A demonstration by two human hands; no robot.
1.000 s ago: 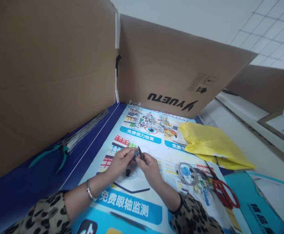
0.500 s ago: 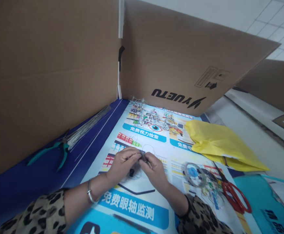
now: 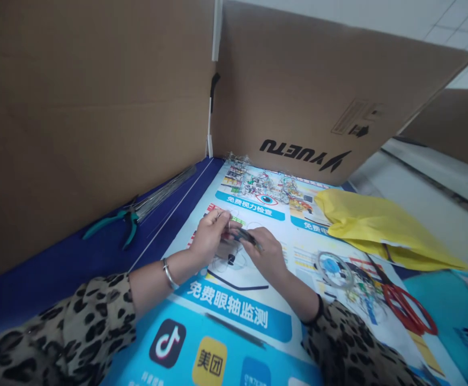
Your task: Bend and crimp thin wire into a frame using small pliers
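My left hand is raised over the printed sheet, thumb and fingers pinched together on a thin, curved wire. Close by on the right, my right hand closes around a dark, slim metal tool, whose exact kind is blurred. The tool's end points at the left fingers. Below the hands, faint loops of clear wire lie on the printed sheet. A dark thin rod rests on the sheet nearer to me.
Teal-handled pliers lie left beside a bundle of straight wires. Cardboard walls stand behind. To the right are a yellow bag, a wire coil, red-handled scissors and a teal packet. Tangled wire pieces lie at the back.
The view has shifted, so the scene sits further right and slightly higher. My hands have moved a little apart; the left fingers have lifted with the wire, and more of the dark tool shows.
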